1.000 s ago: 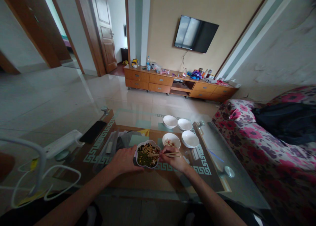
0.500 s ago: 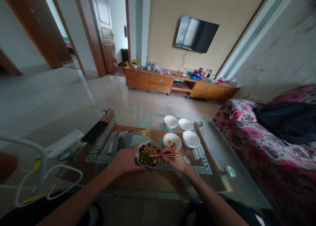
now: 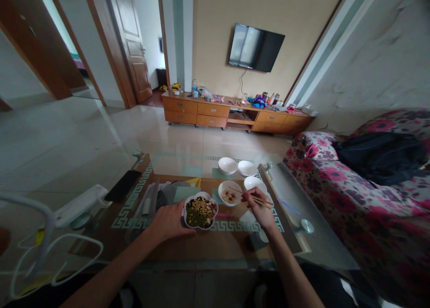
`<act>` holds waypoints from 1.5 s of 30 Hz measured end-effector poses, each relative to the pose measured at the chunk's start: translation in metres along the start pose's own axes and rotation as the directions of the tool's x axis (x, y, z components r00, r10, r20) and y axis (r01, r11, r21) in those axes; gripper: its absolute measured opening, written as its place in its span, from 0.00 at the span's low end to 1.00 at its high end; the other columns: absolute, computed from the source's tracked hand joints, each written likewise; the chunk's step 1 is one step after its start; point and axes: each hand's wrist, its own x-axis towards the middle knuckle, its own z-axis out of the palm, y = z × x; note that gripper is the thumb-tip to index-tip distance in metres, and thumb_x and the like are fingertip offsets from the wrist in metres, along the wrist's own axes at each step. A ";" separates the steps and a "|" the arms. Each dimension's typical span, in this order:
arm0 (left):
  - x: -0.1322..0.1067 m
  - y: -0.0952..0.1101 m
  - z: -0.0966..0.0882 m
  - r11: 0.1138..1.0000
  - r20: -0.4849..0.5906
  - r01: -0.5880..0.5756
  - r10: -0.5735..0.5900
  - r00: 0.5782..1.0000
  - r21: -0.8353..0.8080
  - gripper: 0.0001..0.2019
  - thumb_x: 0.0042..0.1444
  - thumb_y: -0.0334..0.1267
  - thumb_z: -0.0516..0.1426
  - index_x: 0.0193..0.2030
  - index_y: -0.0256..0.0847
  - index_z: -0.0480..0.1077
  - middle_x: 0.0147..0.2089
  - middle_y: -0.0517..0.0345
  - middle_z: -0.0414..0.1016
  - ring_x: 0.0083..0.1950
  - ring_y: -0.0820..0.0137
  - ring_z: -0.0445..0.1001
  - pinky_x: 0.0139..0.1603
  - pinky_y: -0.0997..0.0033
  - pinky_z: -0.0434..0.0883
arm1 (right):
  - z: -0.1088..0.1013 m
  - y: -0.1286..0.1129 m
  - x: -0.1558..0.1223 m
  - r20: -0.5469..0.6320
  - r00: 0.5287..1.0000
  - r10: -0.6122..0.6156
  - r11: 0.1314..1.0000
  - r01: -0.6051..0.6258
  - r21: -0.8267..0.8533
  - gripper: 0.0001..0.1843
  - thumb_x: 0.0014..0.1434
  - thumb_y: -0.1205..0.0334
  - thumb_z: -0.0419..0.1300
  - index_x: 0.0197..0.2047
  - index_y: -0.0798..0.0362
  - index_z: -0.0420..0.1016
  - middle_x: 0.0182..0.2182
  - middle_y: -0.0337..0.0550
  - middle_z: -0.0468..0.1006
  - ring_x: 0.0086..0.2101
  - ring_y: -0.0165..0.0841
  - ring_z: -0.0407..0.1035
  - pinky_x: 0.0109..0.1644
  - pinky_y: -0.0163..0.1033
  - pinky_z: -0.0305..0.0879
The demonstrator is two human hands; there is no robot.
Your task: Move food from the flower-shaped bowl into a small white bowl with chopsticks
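So, left hand (image 3: pixel 169 221): its fingers (image 3: pixel 179 218) press against the left side of a white flower-shaped bowl (image 3: pixel 200 194), steadying it on the table.

Right hand (image 3: pixel 258 208): its fingers (image 3: pixel 251 196) are closed in a pinch around a pair of wooden chopsticks (image 3: pixel 235 190).

Chopstick tips: they reach past the fingertips, over the rim of a small white bowl (image 3: pixel 220 193); whether they touch the food inside, I cannot tell.

Under the left fingers: the flower-shaped bowl holds green beans (image 3: pixel 193 218), yellow beans (image 3: pixel 201 205) and a few reddish bits.

Between the hands: the small bowl sits just right of the flower-shaped bowl, with a little pale food (image 3: pixel 230 197) mixed with red bits.

Beyond the right fingers: three more white bowls stand close together, one nearly under the fingers (image 3: pixel 255 183), two farther off (image 3: pixel 227 165) (image 3: pixel 247 168).

Beneath both hands: a glass table (image 3: pixel 316 240) with a patterned border.

Left of the left fingers: a black phone (image 3: pixel 122 185) lies near the table edge.

Right of the right fingers: a flowered sofa (image 3: pixel 336 209).
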 end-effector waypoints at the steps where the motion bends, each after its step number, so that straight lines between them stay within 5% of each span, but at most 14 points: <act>1: 0.001 -0.001 0.001 1.000 -0.004 -0.006 0.006 1.000 0.000 0.51 0.46 0.75 0.65 0.67 0.39 0.68 0.55 0.38 0.85 0.56 0.37 0.83 0.54 0.44 0.78 | -0.003 0.002 -0.001 -0.030 0.999 0.013 1.000 -0.013 -0.002 0.27 0.65 0.33 0.66 0.34 0.50 0.77 0.30 0.48 0.86 0.28 0.38 0.77 0.29 0.40 0.73; 8: 0.002 -0.004 0.004 1.000 -0.025 -0.024 0.023 0.999 -0.014 0.50 0.47 0.75 0.64 0.68 0.40 0.68 0.54 0.38 0.85 0.55 0.38 0.83 0.53 0.44 0.77 | 0.001 0.000 0.003 -0.033 0.999 0.006 1.000 -0.006 -0.014 0.27 0.65 0.33 0.67 0.35 0.50 0.78 0.30 0.48 0.86 0.28 0.38 0.77 0.29 0.39 0.71; 16: 0.002 0.000 0.002 1.000 -0.028 -0.001 0.001 1.000 -0.009 0.50 0.46 0.74 0.65 0.68 0.41 0.68 0.54 0.38 0.85 0.55 0.38 0.83 0.54 0.45 0.77 | 0.038 -0.011 -0.023 0.197 0.975 -0.099 0.993 0.111 -0.050 0.19 0.69 0.44 0.64 0.33 0.49 0.78 0.28 0.43 0.84 0.28 0.37 0.76 0.31 0.38 0.71; 23: 0.002 0.003 0.001 1.000 -0.023 -0.008 0.008 1.000 -0.012 0.48 0.46 0.74 0.65 0.66 0.43 0.69 0.54 0.40 0.85 0.55 0.40 0.83 0.53 0.46 0.78 | 0.049 -0.010 -0.031 0.353 0.933 -0.078 0.992 0.108 -0.066 0.17 0.70 0.46 0.63 0.35 0.49 0.78 0.28 0.43 0.85 0.26 0.36 0.78 0.31 0.37 0.69; 38: 0.002 0.003 0.002 1.000 -0.027 -0.014 0.013 1.000 -0.009 0.50 0.46 0.76 0.63 0.66 0.41 0.69 0.55 0.38 0.85 0.55 0.38 0.83 0.54 0.45 0.79 | 0.052 -0.006 -0.029 0.381 0.920 -0.092 0.983 0.145 -0.112 0.15 0.71 0.50 0.61 0.35 0.49 0.78 0.29 0.43 0.85 0.27 0.36 0.77 0.32 0.37 0.69; 45: 0.002 0.003 0.002 1.000 -0.032 0.000 -0.001 0.999 -0.023 0.51 0.45 0.75 0.64 0.68 0.42 0.68 0.54 0.40 0.85 0.55 0.38 0.83 0.54 0.44 0.78 | 0.036 -0.009 -0.020 0.276 0.951 -0.138 0.975 0.179 -0.130 0.15 0.70 0.50 0.62 0.34 0.49 0.78 0.28 0.42 0.82 0.27 0.36 0.74 0.31 0.37 0.67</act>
